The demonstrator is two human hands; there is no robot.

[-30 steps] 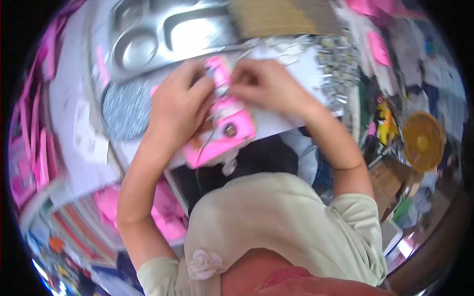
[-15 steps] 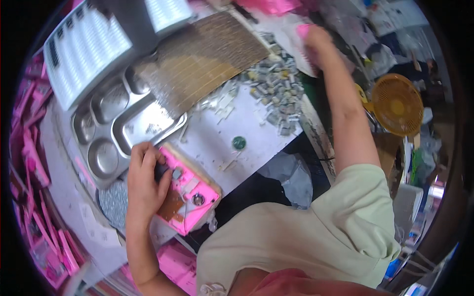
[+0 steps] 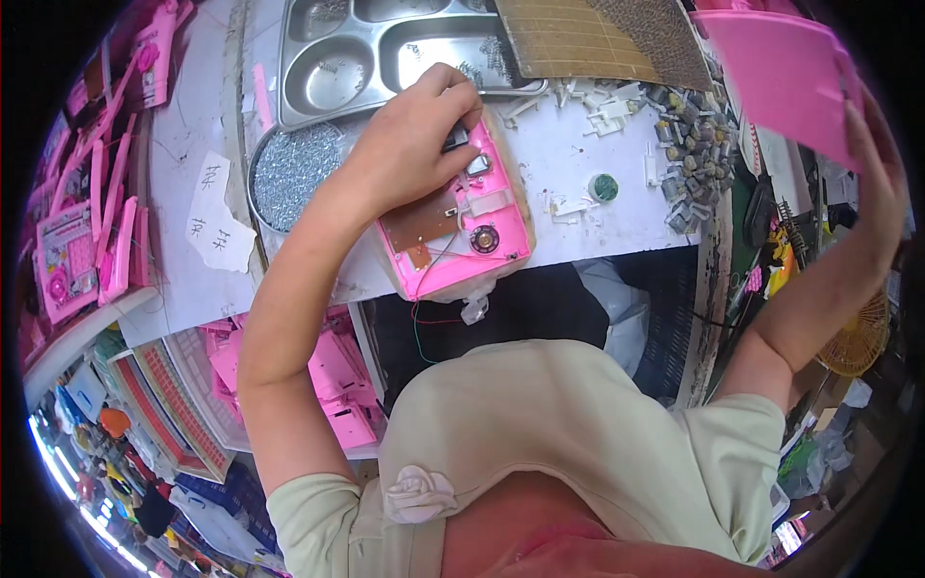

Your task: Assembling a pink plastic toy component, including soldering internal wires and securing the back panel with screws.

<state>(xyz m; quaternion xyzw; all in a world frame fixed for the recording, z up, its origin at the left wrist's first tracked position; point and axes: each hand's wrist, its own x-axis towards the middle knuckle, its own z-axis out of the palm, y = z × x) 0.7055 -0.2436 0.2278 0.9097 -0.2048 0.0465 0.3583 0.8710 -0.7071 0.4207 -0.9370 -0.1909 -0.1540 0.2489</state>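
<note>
On the bench in front of me lies an open pink plastic casing (image 3: 515, 207), with a brown circuit board (image 3: 420, 227), a small round speaker (image 3: 485, 239) and thin wires inside. My left hand (image 3: 414, 135) rests over its upper left part, fingers curled and closed on it; whatever lies beneath the fingers is partly hidden. Just beside the thumb is a small metal motor (image 3: 479, 166). Up at the far right, my right hand (image 3: 879, 183) grips the edge of a curved pink plastic panel (image 3: 780, 72) and holds it raised.
A steel compartment tray (image 3: 285, 91) stands behind the casing, near a round pan of small metal screws (image 3: 299, 178). Small motors (image 3: 684, 149) are heaped right of white plastic parts (image 3: 609, 111). A brown board (image 3: 588, 43) lies behind. Pink parts (image 3: 116, 212) crowd the left.
My right hand has swung rightward and now holds the pink panel up in plain sight. The view has shifted, so the bench sits differently; my left hand stays on the casing.
</note>
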